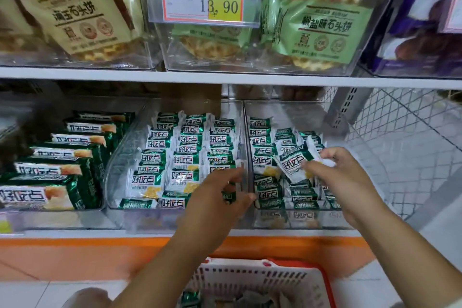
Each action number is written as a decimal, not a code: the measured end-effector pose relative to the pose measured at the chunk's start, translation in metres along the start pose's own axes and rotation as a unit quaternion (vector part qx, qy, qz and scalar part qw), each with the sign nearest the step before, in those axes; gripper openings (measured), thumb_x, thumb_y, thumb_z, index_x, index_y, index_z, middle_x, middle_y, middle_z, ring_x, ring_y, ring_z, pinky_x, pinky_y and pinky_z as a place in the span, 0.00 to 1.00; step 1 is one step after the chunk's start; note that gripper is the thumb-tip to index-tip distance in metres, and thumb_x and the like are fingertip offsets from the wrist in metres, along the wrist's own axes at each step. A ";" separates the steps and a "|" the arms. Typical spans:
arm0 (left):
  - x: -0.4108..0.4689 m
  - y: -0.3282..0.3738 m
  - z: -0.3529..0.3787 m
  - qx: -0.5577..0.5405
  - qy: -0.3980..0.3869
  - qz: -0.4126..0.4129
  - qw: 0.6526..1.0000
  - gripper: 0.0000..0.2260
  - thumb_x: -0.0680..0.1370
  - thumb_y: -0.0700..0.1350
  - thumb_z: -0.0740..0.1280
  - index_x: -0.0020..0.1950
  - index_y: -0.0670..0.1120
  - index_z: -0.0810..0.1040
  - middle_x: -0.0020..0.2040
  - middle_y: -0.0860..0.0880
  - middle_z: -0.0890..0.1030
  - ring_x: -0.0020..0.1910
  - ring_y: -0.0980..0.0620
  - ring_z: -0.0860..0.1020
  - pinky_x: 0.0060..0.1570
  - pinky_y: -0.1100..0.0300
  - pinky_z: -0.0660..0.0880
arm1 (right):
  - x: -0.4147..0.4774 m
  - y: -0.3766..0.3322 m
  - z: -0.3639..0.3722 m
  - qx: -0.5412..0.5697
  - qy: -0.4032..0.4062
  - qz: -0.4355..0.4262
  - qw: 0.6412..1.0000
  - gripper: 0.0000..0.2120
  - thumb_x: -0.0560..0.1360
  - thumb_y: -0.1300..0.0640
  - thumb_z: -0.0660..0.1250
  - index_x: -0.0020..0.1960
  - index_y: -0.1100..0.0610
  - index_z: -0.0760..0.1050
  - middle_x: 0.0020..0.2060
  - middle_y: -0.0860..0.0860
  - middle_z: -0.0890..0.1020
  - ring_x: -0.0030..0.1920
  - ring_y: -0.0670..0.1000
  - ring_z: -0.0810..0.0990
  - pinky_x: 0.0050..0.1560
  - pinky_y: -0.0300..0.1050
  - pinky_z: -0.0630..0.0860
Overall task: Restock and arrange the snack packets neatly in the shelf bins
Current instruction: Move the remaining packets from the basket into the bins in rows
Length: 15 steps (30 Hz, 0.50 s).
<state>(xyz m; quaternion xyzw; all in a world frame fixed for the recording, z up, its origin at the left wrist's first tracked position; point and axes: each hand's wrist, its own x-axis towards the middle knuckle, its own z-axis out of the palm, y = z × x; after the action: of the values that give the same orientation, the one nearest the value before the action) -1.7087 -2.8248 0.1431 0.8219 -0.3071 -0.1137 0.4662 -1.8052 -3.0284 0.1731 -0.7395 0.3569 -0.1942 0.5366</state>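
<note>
Label-up placement beneath the right hand (337, 179) is advised for its pinched green-and-white foil snack packet (293, 166); a similar packet (228, 194) is gripped by the left hand (220, 197).

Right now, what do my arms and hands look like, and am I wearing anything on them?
The left forearm and right forearm are bare as far as they show. The left hand and right hand have no gloves, and no ring, watch or bracelet shows.

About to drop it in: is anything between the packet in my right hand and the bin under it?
Nothing visible. The packet in the right hand hangs over the open right bin, with only stocked packets beneath.
</note>
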 end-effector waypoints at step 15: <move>0.011 -0.008 0.014 0.079 -0.035 0.009 0.996 0.26 0.79 0.50 0.68 0.76 0.59 0.64 0.58 0.57 0.74 0.55 0.58 0.73 0.55 0.61 0.74 | 0.048 0.027 0.054 -0.191 -0.058 -0.006 0.980 0.17 0.70 0.54 0.76 0.49 0.52 0.69 0.42 0.53 0.81 0.34 0.51 0.78 0.28 0.40 0.68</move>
<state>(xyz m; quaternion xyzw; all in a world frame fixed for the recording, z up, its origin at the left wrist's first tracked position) -1.7040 -2.8383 0.1300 0.8488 -0.3389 -0.1133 0.3897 -1.7457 -3.0334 0.1244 -0.8404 0.3514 -0.0819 0.4043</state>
